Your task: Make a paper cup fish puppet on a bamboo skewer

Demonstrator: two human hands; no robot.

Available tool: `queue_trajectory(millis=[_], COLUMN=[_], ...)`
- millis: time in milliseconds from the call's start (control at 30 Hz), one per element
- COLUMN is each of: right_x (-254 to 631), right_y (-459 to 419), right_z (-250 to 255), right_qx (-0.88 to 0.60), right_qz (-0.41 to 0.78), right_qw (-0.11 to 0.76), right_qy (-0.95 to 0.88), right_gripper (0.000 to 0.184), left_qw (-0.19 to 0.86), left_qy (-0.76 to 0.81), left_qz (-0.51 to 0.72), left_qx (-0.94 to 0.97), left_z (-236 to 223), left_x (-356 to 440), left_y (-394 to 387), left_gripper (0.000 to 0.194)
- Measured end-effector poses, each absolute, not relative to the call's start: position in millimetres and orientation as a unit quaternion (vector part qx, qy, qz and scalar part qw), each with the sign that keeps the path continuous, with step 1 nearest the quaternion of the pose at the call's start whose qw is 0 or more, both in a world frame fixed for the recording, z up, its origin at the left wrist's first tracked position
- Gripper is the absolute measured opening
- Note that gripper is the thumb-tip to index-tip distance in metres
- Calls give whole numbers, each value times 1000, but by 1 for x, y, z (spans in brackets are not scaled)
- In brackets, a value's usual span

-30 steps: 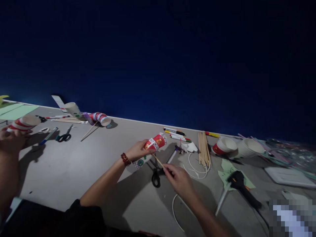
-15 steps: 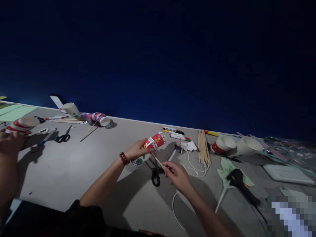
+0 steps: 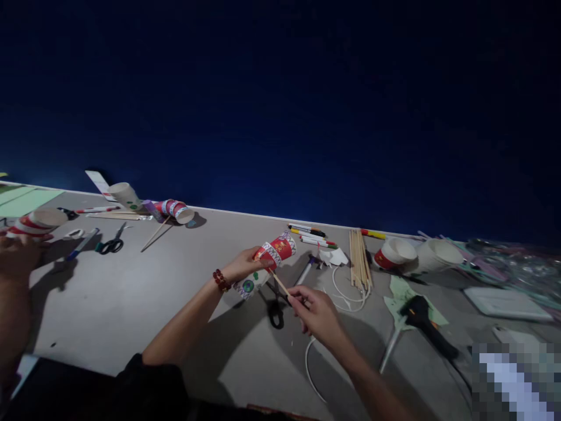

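My left hand (image 3: 246, 264) is closed around a red-and-white decorated paper cup (image 3: 283, 247). A white paper piece with a drawn green-and-blue eye (image 3: 248, 285) shows below that hand; how it joins the cup is hidden. My right hand (image 3: 312, 307) pinches a thin wooden stick (image 3: 279, 283), whose far end meets the underside of the cup near my left fingers. Under the stick, black-handled scissors (image 3: 276, 314) lie on the table. A pen with a purple end (image 3: 308, 268) is close by, just beyond the scissors.
A glue gun (image 3: 421, 318) rests on green paper at right. Behind it stand a red-banded cup (image 3: 395, 253) and a white cup (image 3: 438, 255), beside wooden sticks (image 3: 359, 257) and markers (image 3: 313, 234). At far left, another person's hand (image 3: 20, 254) holds a striped cup (image 3: 37, 222).
The view has shifted very slightly, moving the table items a little left. Both hands keep their holds on the cup and the stick, with almost no movement.
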State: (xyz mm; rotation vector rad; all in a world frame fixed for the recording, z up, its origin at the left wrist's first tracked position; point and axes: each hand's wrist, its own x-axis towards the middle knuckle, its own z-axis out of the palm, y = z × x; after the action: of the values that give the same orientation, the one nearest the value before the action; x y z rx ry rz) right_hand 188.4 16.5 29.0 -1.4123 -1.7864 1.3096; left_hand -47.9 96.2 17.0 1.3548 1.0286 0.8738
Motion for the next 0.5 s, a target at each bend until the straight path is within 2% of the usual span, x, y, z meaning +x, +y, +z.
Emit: queue_trajectory(millis=[100,200,400,500], right_x=[187,185,190,193], right_y=[12,10,15,18], right_z=[36,43,52,49], right_qx=[-512,-510,-486,-494], right_qz=[280,206,243,364], right_qw=[220,184,183,198], right_qy=[-782,-815,-819,-764], right_gripper=[28,31,31,30], left_qw=[565,566,597,545], left_qy=[451,462,449,453], left_qz=[361,364,373,368], left_qx=[589,578,550,602], left_z=[16,18,20,23], left_x=[-48,-48,-46,-46], left_y=[96,96,95,93], left_gripper=[47,47,49,50])
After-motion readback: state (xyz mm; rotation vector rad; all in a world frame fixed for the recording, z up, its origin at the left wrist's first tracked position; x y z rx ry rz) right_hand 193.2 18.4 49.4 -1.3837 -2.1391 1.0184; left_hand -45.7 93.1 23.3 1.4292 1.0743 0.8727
